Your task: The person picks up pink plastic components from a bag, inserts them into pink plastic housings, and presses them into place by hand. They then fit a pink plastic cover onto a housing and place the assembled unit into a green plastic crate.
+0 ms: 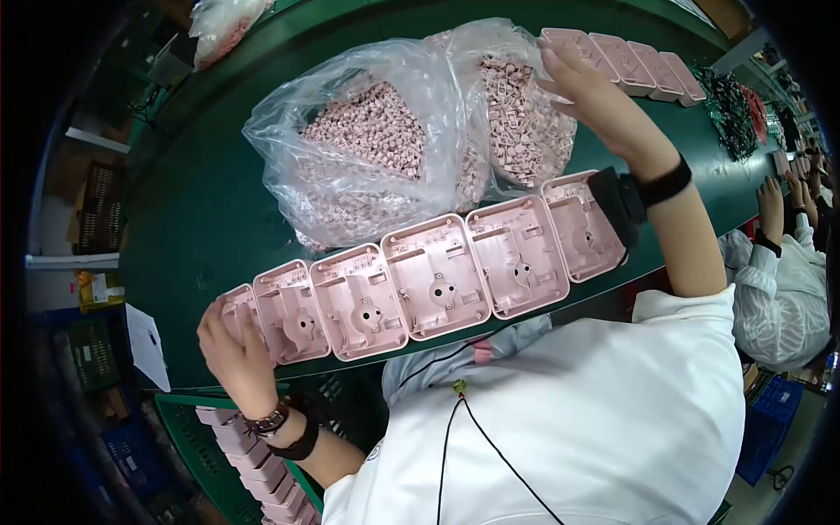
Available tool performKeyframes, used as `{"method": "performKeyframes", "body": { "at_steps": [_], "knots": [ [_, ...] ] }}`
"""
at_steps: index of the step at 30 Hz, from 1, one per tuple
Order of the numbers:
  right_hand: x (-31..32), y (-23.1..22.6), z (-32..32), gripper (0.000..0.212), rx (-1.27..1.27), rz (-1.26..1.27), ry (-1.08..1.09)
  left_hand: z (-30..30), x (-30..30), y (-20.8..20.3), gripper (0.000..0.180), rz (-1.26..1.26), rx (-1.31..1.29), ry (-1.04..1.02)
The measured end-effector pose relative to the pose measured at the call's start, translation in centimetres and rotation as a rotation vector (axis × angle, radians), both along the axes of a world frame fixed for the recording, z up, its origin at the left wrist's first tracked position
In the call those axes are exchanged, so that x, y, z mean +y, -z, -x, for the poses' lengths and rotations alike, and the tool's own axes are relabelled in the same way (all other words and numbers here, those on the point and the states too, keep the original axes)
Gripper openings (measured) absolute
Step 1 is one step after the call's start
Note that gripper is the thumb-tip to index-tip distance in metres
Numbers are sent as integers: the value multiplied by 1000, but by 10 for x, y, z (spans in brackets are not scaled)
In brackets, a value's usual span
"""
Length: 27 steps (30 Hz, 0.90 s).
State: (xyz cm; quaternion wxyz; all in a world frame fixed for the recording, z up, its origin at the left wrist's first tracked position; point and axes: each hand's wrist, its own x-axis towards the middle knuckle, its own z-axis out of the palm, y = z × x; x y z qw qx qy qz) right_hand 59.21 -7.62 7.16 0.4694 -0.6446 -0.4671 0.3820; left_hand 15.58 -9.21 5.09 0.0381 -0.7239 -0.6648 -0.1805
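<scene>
A row of several pink plastic housings (pixel 437 276), open side up, lies along the near edge of the green table. My left hand (pixel 234 354) is closed around the leftmost housing (pixel 248 297) and covers part of it. Over the far side, my right hand (pixel 604 101) is held with its fingers stretched and apart, beside a clear plastic bag (pixel 560 131) of small pink parts (pixel 514 114). No object shows in its fingers. A second, larger clear bag (pixel 280 166) contains small round pink parts (pixel 372 127).
More pink housings (pixel 647 70) stand at the back right, beside bundles of dark cables (pixel 726 114). A green crate (pixel 179 437) with stacked pink pieces (pixel 258 464) is below the table's left end. Another person's hand (pixel 770 210) is at far right.
</scene>
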Motion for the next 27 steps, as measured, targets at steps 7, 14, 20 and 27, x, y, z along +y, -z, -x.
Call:
{"method": "performKeyframes", "body": {
  "at_steps": [7,14,20,27],
  "knots": [
    [-135,45,33,42,-1039,-20,58,61,15,34,54,404,27,-415],
    [-166,87,46,46,-648,-11,369,83,24,40,52,464,22,-295],
    [-181,91,12,49,-809,-54,375,64,-4,27,31,531,-442,-187],
    [-215,127,-82,39,-461,-100,667,21,-28,32,23,637,-714,-95]
  ]
}}
